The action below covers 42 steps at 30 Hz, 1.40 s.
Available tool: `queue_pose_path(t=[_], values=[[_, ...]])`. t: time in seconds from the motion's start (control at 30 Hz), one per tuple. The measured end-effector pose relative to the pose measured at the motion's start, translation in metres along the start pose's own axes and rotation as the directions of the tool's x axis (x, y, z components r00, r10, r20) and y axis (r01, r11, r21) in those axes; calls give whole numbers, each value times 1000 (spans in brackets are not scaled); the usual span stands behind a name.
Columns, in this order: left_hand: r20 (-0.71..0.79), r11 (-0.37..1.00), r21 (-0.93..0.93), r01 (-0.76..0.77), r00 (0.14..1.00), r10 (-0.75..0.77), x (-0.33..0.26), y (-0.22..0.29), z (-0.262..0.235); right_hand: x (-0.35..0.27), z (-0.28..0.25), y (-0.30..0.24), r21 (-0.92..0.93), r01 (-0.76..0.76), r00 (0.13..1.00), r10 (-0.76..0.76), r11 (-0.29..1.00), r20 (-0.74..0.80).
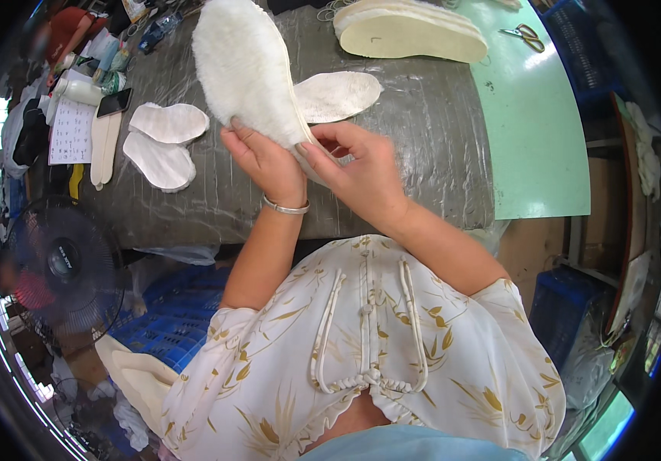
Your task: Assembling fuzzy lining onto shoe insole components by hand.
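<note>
A white fleecy insole (242,65) is held up over the table, its furry face toward me. My left hand (269,157) grips its lower left edge, thumb lying on the fleece. My right hand (357,165) pinches the lower right edge between thumb and fingers. Behind the held piece, another white fleece insole (339,96) lies flat on the table. At the far right of the table a thick stack of cream insoles (415,34) rests on its side edge. Two smaller fleecy insoles (163,150) lie partly overlapping to the left of my hands.
The plastic-covered table (438,161) meets a green board (534,146) on the right, where scissors (528,36) lie. At left are a phone (114,103), a written sheet (71,132) and long narrow strips (104,150). A black fan (61,265) and blue crates (173,311) stand below left.
</note>
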<state>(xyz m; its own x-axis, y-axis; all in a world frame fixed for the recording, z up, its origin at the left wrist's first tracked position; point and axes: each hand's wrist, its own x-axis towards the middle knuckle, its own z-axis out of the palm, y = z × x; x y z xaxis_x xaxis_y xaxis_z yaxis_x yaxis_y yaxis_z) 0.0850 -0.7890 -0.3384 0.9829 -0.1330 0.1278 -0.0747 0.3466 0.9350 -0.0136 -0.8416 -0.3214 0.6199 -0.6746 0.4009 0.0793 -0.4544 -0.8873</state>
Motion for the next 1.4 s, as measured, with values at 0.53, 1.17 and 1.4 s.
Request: queue_pose_path(t=[0.53,1.17,1.4], values=[[31,998,15,67,997,-68,-11,-2,-1,21,11,1,-45,76,997,-76,996,-3],[520,768,-384,513,807,-279,12,-4,-23,39,-21,-1,-11,143,984,-141,990,105],[598,869,-245,430,772,-213,5,-5,-23,51,-28,-14,90,171,985,-173,981,22]])
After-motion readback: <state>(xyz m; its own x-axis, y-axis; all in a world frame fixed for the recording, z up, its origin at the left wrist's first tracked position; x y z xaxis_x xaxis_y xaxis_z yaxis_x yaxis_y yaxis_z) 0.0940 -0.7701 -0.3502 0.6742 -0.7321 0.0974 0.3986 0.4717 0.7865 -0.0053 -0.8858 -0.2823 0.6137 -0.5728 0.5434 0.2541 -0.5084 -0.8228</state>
